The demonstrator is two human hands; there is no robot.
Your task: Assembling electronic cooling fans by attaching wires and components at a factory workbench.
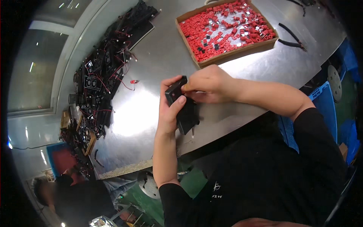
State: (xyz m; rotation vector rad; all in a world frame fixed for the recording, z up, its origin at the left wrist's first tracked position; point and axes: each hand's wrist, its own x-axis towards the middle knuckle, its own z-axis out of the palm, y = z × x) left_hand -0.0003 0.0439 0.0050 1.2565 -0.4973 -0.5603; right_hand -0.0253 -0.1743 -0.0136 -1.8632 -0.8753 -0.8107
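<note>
My right hand (213, 84) covers part of the black housing (186, 118), and I cannot tell what my fingertips pinch there. The housing hides most fingers of my left hand (168, 113). A dark thing (301, 5) runs off the top edge (perhaps a tool). Black bits (216, 47) among the red pieces (193, 39) look too small to name. The co-worker (87, 198) is blurred.

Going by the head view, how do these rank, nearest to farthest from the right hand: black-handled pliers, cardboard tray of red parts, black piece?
1. Black piece: in the left hand, right at the right hand.
2. Cardboard tray: just beyond it.
3. Black-handled pliers: right of the tray.
</note>
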